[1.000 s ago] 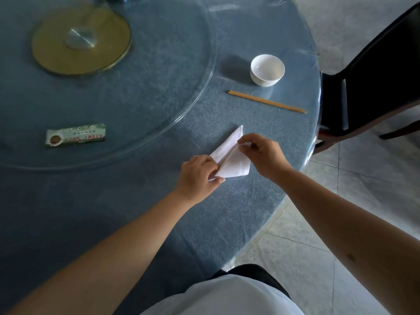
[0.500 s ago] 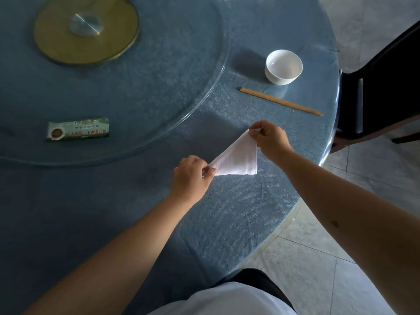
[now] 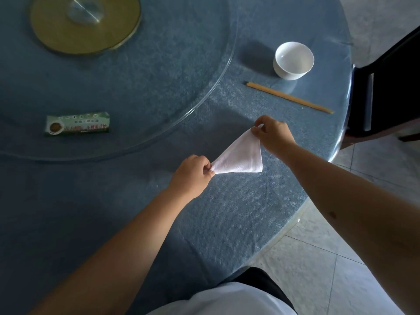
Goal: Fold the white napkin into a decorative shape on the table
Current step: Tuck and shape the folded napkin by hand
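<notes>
The white napkin point(image 3: 241, 156) is folded into a triangle and stretched between my two hands over the blue table point(image 3: 227, 223). My left hand point(image 3: 192, 176) pinches its near-left corner. My right hand point(image 3: 272, 134) pinches the far corner between thumb and forefinger. The third corner points right, free, just above or on the cloth; I cannot tell which.
A white bowl point(image 3: 293, 60) stands at the far right, with a pair of wooden chopsticks point(image 3: 288, 97) in front of it. A glass turntable point(image 3: 159, 92) carries a green packet point(image 3: 77, 125) and a gold disc point(image 3: 85, 23). A dark chair point(image 3: 391, 92) stands beyond the table's right edge.
The napkin lay on the table with both hands pressing a fold. Now my hands have moved apart, each pinching a corner, pulling the triangle taut.
</notes>
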